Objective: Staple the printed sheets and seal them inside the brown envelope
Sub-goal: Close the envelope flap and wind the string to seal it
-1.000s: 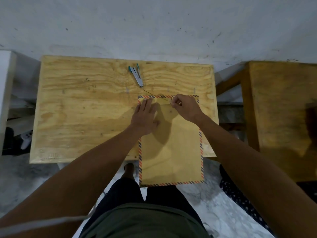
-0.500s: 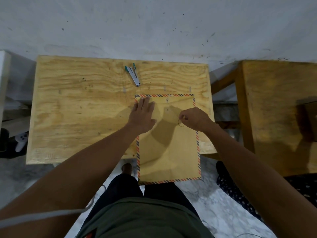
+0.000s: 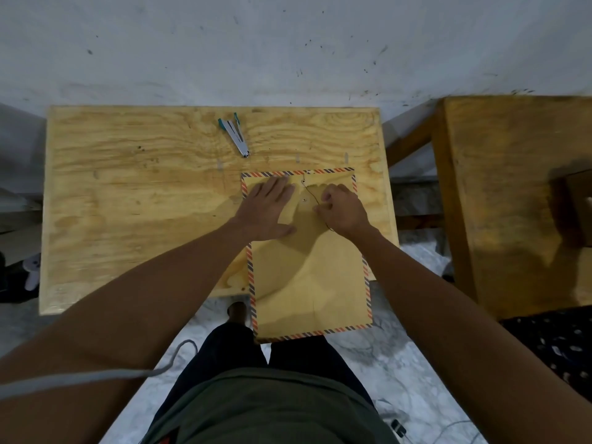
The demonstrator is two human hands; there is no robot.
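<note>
A brown envelope (image 3: 310,283) with a red-and-blue striped border lies on the plywood table (image 3: 144,203), its lower part hanging over the near edge. Its flap is folded down. My left hand (image 3: 269,209) presses flat on the envelope's upper left. My right hand (image 3: 342,209) pinches the thin dark closure string (image 3: 312,194), which runs from the upper button toward the lower one. A silver stapler (image 3: 236,134) with teal ends lies beyond the envelope. No printed sheets are visible.
A second wooden table (image 3: 519,203) stands to the right, with a gap between the two. A white wall is right behind the tables. Marble floor, my legs and a grey cable are below the near edge.
My right hand went from the top button down to the lower right, then came back up a little, drawing the string along. My left hand stayed pressed on the envelope.
</note>
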